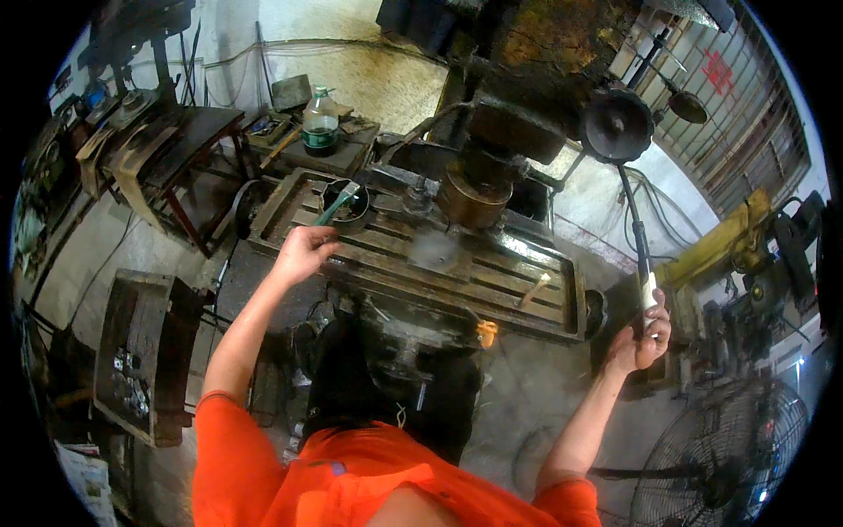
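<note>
The left hand (307, 253) is over the left end of the slotted machine table (505, 285), its fingers at the butt of a green-handled brush (335, 207); I can't tell whether they are clamped on it. The brush slants across the table's long axis, bristles pointing away from the person, toward the far edge and a little right, over a round bowl (364, 213) near the far left corner. Off the table's right end, the right hand (645, 341) is wrapped round the white grip (649, 299) of a long dark lever (638, 233), which runs steeply up toward a round black fitting (617, 126). An orange piece (486, 332) sits at the table's near edge, right of the middle.
</note>
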Available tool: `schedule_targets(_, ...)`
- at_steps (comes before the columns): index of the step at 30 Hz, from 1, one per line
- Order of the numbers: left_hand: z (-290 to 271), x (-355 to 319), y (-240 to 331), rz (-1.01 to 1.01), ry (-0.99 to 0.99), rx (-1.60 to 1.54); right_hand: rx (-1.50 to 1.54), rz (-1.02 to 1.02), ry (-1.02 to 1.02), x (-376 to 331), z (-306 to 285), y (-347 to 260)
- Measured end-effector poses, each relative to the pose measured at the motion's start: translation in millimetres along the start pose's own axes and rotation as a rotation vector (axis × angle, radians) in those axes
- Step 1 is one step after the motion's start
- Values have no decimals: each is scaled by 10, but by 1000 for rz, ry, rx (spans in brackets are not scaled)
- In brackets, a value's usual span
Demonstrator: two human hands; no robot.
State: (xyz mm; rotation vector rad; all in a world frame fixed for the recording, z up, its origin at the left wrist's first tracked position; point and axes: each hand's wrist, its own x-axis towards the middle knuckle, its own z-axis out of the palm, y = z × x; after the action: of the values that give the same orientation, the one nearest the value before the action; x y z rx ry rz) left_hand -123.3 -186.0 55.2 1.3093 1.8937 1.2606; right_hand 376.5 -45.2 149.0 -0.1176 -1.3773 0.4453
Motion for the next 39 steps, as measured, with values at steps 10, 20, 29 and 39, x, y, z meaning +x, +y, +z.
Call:
schedule_targets(10,-1026,-675,-420,-128,159,127,-94,28,-51,260,-79,-150)
schedule_targets(20,-2489,-2278,-1691,-465,705,222,-231,61,-142,494,-486,-167)
schedule_targets(29,-2900,-2961,-2430,-737,751,273,-642,-51,-5,641,116,-258)
schedule_targets(39,-3586,-3536,-2650,-1028,805,741,-700,-61,-55,736,822,-63)
